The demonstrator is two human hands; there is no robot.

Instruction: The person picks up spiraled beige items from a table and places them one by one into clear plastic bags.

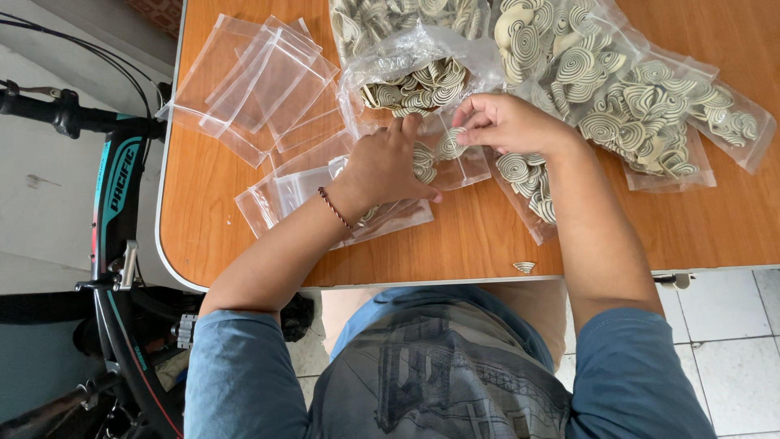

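Near edge: person in blue sleeves & grey printed shirt, seen from above; one stray spiral disc [524,267] lies alone at table's near rim, well apart from both hands.
Table: orange wood-look top [455,236] w/ pale edge band.
Left hand: [386,167] palm down, thin red cord bracelet [334,208] at wrist; presses flat on a small clear zip bag [390,213] lying on the table. Fingers spread & pointing far, not curled round anything; bag held down under palm, not pinched.
Small bag: mostly under left hand, mouth toward far-right; a few spiral discs already inside, showing just right of the knuckles.
Right hand: [505,122] just right of & a bit farther than left hand, nearly touching it. Fingertips narrow, pinched on one spiral disc [449,144] at the bag's mouth.
Held disc: cream w/ dark green coil pattern, sits between the two hands, at right fingertips, over the bag's open end.
Under right forearm: another filled small bag [528,183], discs visible inside.
Left, farther: loose heap of empty clear bags [260,77], fanned out, overlapping.
Far centre: big crumpled clear sack [422,69] of discs, mouth open toward the hands.
Far right: several filled bags [650,114] piled, overlapping.
Off table, left: black-teal bicycle [114,211] on the floor beside the table.
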